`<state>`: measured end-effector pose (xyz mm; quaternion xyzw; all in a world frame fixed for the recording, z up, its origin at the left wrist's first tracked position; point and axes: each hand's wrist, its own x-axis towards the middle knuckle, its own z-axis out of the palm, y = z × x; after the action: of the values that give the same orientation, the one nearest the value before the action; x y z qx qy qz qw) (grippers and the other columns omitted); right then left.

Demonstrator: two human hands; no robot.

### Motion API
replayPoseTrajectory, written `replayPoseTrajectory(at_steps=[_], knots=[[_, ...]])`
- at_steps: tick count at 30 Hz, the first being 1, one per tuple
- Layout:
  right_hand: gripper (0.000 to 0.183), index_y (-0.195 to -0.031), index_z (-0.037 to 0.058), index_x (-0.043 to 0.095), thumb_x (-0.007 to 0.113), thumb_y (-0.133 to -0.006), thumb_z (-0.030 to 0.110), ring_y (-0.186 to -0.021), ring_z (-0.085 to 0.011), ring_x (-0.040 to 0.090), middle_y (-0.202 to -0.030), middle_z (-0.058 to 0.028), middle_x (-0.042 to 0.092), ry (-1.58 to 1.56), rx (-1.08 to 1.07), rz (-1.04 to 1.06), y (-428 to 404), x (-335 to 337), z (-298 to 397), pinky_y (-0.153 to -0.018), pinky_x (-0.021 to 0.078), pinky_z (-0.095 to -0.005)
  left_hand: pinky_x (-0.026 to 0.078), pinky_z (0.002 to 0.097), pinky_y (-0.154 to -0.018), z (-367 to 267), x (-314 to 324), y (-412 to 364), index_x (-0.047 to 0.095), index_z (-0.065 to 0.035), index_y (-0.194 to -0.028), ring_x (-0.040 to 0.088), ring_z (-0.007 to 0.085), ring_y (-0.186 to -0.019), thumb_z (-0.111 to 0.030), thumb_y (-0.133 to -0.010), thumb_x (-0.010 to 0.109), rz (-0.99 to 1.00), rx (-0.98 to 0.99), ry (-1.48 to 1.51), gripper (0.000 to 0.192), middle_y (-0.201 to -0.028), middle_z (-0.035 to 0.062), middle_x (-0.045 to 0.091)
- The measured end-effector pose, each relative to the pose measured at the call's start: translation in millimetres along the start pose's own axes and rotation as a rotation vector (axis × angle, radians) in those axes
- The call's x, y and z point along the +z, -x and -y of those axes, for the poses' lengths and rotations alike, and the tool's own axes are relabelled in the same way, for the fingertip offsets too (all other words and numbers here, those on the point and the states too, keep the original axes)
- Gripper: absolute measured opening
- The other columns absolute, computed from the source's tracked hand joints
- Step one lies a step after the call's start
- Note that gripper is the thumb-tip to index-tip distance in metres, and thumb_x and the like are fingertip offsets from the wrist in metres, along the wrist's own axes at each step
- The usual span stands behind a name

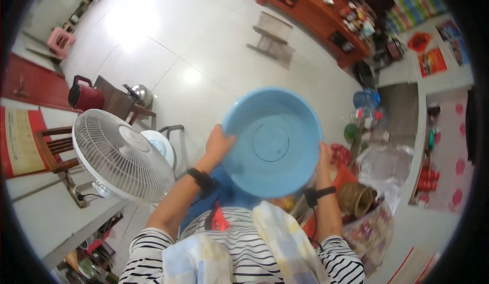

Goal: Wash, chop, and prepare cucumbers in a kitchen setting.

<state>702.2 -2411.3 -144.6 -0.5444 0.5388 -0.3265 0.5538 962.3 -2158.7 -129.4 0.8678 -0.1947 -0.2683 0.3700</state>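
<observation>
A round blue plastic basin (271, 142) is held up in front of my body, above the floor. My left hand (219, 143) grips its left rim, the thumb lying over the edge on the inside. On the opposite side my right hand (324, 156) clasps the right rim, its fingers mostly hidden by the wall. The inside shows a ring mark on the bottom and a small dark spot; whether it holds clear water I cannot tell. A checked cloth (282, 230) hangs over my shoulders.
Close on my left stands a white electric fan (122, 156). Beyond it are a red kettle (87, 94) and a metal kettle (141, 94). A small wooden stool (273, 27) stands ahead, near a reddish wooden cabinet (321, 27). Plastic bottles (366, 99) and a brown jar (357, 199) are at right.
</observation>
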Motion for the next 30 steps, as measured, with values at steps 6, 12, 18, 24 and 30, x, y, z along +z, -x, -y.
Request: replayPoseTrajectory(at_steps=[6,12,18,24,30], knots=[[0.014,-0.073,0.0029,0.052,0.055,-0.078,0.015,-0.062,-0.0098,0.049,-0.07,-0.0018,0.053,-0.026,0.044,0.188,-104,58,28,-0.055,0.0407,-0.0237,0.045,0.0398,-0.073,-28,-22,-61,0.044,0.0064,-0.097,0.056,0.0333,-0.084,-0.023,-0.069,0.059,-0.017,-0.131,0.094,0.043,-0.091,0.0231,0.054],[0.015,-0.078,0.0002,0.053,0.055,-0.078,0.015,-0.068,-0.0107,0.048,-0.076,-0.0033,0.053,-0.004,0.071,0.342,-196,148,65,-0.06,0.0409,-0.0251,0.045,0.0396,-0.072,-49,-43,-138,0.044,0.0054,-0.096,0.055,0.0342,-0.084,-0.025,-0.069,0.059,-0.123,-0.196,0.112,0.043,-0.091,0.0224,0.054],[0.012,-0.075,0.0026,0.053,0.053,-0.079,0.015,-0.064,-0.0095,0.045,-0.071,0.0003,0.049,0.126,-0.049,0.448,-272,252,96,-0.059,0.0385,-0.0239,0.045,0.0391,-0.072,-54,-63,-197,0.043,0.0057,-0.098,0.056,0.0333,-0.082,-0.023,-0.07,0.057,-0.265,-0.305,0.131,0.042,-0.09,0.0215,0.054],[0.013,-0.074,0.0029,0.051,0.053,-0.079,0.015,-0.062,-0.0076,0.043,-0.069,0.001,0.048,0.19,-0.019,0.608,-325,374,135,-0.055,0.0365,-0.0238,0.044,0.0394,-0.071,-40,-99,-264,0.042,0.0053,-0.096,0.055,0.0344,-0.082,-0.021,-0.072,0.055,-0.369,-0.368,0.236,0.037,-0.088,0.0231,0.055],[0.018,-0.064,0.0084,0.045,0.05,-0.08,0.015,-0.057,-0.007,0.039,-0.063,0.003,0.041,0.147,-0.011,0.64,-334,499,164,-0.049,0.0317,-0.0243,0.046,0.0376,-0.072,-22,-162,-336,0.044,0.0043,-0.103,0.058,0.0321,-0.081,-0.016,-0.072,0.055,-0.424,-0.448,0.283,0.039,-0.089,0.0218,0.056]])
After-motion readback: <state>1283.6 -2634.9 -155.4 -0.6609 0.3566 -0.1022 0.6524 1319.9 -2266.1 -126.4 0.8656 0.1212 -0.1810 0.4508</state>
